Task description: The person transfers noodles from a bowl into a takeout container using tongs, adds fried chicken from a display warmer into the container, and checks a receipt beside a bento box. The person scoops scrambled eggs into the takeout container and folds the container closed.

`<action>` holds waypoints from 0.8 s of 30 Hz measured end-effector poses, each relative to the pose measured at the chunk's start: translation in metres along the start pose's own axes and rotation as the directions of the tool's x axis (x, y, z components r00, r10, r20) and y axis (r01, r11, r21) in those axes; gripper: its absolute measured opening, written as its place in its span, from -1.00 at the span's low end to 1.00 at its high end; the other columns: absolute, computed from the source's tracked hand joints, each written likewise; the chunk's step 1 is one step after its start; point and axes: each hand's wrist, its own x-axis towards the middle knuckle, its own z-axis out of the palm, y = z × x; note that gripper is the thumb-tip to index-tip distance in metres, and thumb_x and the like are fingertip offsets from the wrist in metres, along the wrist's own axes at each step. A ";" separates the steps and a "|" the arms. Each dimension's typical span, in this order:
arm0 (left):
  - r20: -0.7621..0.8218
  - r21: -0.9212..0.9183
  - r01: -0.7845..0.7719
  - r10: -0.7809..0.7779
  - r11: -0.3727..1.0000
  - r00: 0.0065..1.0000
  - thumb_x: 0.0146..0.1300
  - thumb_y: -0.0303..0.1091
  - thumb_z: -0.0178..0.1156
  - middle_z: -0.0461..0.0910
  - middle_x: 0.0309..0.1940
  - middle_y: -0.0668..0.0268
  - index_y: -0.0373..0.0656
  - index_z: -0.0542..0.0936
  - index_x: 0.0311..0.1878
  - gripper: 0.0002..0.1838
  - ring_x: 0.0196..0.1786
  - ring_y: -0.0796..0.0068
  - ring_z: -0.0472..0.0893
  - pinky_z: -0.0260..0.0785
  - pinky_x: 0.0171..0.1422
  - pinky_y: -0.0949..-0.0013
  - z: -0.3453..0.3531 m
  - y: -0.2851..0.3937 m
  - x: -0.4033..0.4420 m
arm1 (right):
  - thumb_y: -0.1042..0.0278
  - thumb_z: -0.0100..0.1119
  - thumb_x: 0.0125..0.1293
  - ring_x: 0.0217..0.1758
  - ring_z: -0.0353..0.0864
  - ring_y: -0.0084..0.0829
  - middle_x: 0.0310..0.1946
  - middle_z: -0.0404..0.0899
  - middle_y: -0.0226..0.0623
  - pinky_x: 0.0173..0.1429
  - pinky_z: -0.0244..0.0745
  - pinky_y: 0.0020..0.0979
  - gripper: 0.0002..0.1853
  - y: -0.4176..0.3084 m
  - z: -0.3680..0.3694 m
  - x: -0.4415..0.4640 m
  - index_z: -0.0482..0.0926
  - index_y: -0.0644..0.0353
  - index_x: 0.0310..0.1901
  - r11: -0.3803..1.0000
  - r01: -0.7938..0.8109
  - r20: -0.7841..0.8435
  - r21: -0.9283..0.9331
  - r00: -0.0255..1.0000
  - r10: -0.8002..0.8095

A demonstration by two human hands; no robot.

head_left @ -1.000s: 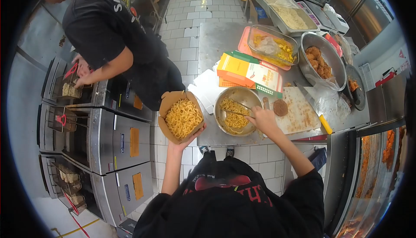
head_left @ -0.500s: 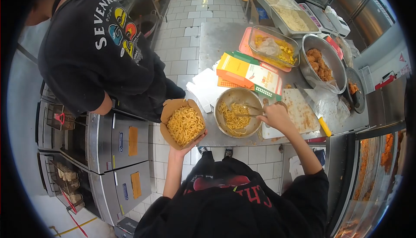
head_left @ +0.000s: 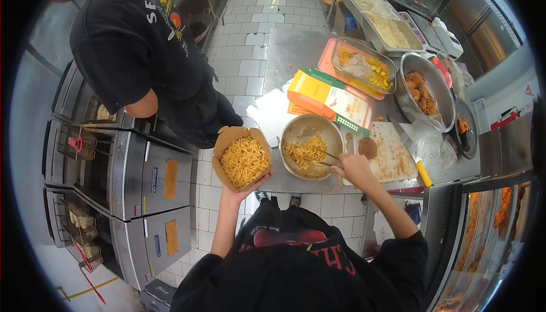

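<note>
My left hand (head_left: pixel 242 192) is closed around the lower side of an open brown cardboard takeaway box (head_left: pixel 257 134), held level with the table's front edge. Yellow noodles (head_left: pixel 244 162) fill the box. Pinched in my right hand (head_left: pixel 355 170) is a pair of thin metal tongs (head_left: pixel 327 157), whose ends reach down into a steel mixing bowl (head_left: pixel 296 127). More noodles (head_left: pixel 307 152) lie in that bowl around the tips. The bowl stands on the steel table, just right of the box.
Right of the bowl lie a stained cutting board (head_left: pixel 398 156) and a yellow-handled knife (head_left: pixel 422 171). Behind are printed cartons (head_left: pixel 327 96), a glass dish (head_left: pixel 364 65) and a bowl of fried pieces (head_left: pixel 418 93). A co-worker (head_left: pixel 136 56) stands at the left by fryers (head_left: pixel 122 170).
My right hand has moved slightly down and left with the tongs. The noodles in the bowl are gathered more toward its middle. The co-worker has shifted right and turned somewhat.
</note>
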 end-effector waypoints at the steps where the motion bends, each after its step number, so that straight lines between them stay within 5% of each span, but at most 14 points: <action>1: 0.005 -0.003 -0.005 0.005 1.000 1.000 0.28 0.15 -0.20 0.21 0.19 -0.08 -0.13 0.22 0.26 -0.36 0.19 -0.26 0.22 0.26 0.22 -0.13 0.001 0.000 0.000 | 0.04 0.24 0.05 -0.54 0.57 -0.20 -0.69 0.50 -0.21 -0.44 0.44 -0.24 -0.65 -0.002 0.005 0.000 0.54 0.21 -0.51 1.000 0.006 0.001 -0.004 1.000 -0.006; 4: -0.070 0.010 -0.048 0.048 0.999 0.996 0.29 0.15 -0.22 0.21 0.18 -0.10 -0.13 0.23 0.25 -0.37 0.19 -0.26 0.21 0.22 0.24 -0.15 -0.001 0.000 0.001 | 0.05 0.23 0.07 -0.55 0.57 -0.19 -0.68 0.51 -0.18 -0.46 0.44 -0.26 -0.64 -0.002 0.005 -0.003 0.53 0.25 -0.52 0.998 -0.033 0.030 0.048 0.999 0.031; 6: 0.024 -0.048 0.045 -0.044 0.998 0.999 0.30 0.15 -0.25 0.20 0.19 -0.11 -0.13 0.23 0.25 -0.36 0.20 -0.27 0.21 0.15 0.27 -0.18 -0.003 0.002 0.002 | 0.05 0.21 0.09 -0.55 0.57 -0.16 -0.67 0.53 -0.16 -0.45 0.45 -0.26 -0.63 0.002 -0.007 -0.002 0.55 0.27 -0.49 0.961 -0.143 -0.035 0.236 0.987 0.156; 9: -0.038 -0.017 -0.039 0.038 0.999 0.999 0.30 0.16 -0.26 0.20 0.19 -0.13 -0.14 0.22 0.26 -0.35 0.20 -0.27 0.21 0.15 0.26 -0.18 -0.003 0.000 0.001 | 0.04 0.20 0.10 -0.54 0.57 -0.14 -0.64 0.54 -0.14 -0.42 0.46 -0.23 -0.64 0.004 -0.028 -0.003 0.59 0.24 -0.45 0.968 -0.248 0.030 0.045 0.969 0.247; 12: -0.064 0.056 -0.011 0.015 0.998 0.998 0.30 0.15 -0.27 0.20 0.20 -0.15 -0.17 0.21 0.27 -0.34 0.17 -0.29 0.25 0.22 0.22 -0.15 -0.008 0.005 0.001 | 0.01 0.21 0.08 -0.51 0.57 -0.12 -0.65 0.54 -0.15 -0.39 0.47 -0.22 -0.64 -0.003 -0.016 -0.006 0.62 0.21 -0.40 0.988 -0.088 0.160 0.127 0.985 0.067; 15: -0.047 0.110 -0.042 0.048 0.993 0.998 0.30 0.16 -0.28 0.21 0.19 -0.17 -0.20 0.19 0.28 -0.32 0.15 -0.33 0.29 0.26 0.19 -0.16 -0.008 0.002 0.001 | -0.03 0.19 0.09 -0.53 0.55 -0.09 -0.66 0.51 -0.10 -0.38 0.45 -0.18 -0.58 -0.009 -0.015 0.003 0.60 0.26 -0.46 0.957 -0.136 0.002 0.255 0.990 0.140; 18: -0.069 0.077 -0.023 0.029 0.997 0.997 0.29 0.17 -0.29 0.22 0.18 -0.19 -0.22 0.18 0.29 -0.30 0.15 -0.35 0.29 0.26 0.20 -0.17 -0.006 0.001 0.000 | -0.05 0.20 0.07 -0.52 0.56 -0.08 -0.66 0.51 -0.10 -0.37 0.45 -0.17 -0.58 -0.008 -0.001 0.008 0.61 0.24 -0.45 0.982 -0.137 0.063 0.127 0.990 0.130; 22: -0.037 0.013 -0.043 0.043 0.999 0.998 0.28 0.20 -0.28 0.22 0.17 -0.20 -0.22 0.17 0.29 -0.28 0.15 -0.37 0.28 0.27 0.18 -0.19 0.001 -0.003 0.001 | 0.03 0.25 0.05 -0.51 0.58 -0.14 -0.60 0.54 -0.15 -0.39 0.46 -0.24 -0.65 -0.010 -0.011 0.009 0.59 0.22 -0.49 0.958 -0.118 0.023 0.261 0.993 0.116; 24: -0.057 0.026 -0.034 0.035 0.999 0.998 0.29 0.20 -0.29 0.22 0.17 -0.20 -0.21 0.18 0.29 -0.28 0.13 -0.37 0.30 0.29 0.17 -0.18 0.000 -0.004 -0.001 | 0.04 0.26 0.04 -0.52 0.58 -0.17 -0.63 0.53 -0.17 -0.41 0.45 -0.25 -0.65 -0.019 -0.008 0.008 0.56 0.22 -0.54 0.982 -0.188 0.062 -0.001 0.980 0.188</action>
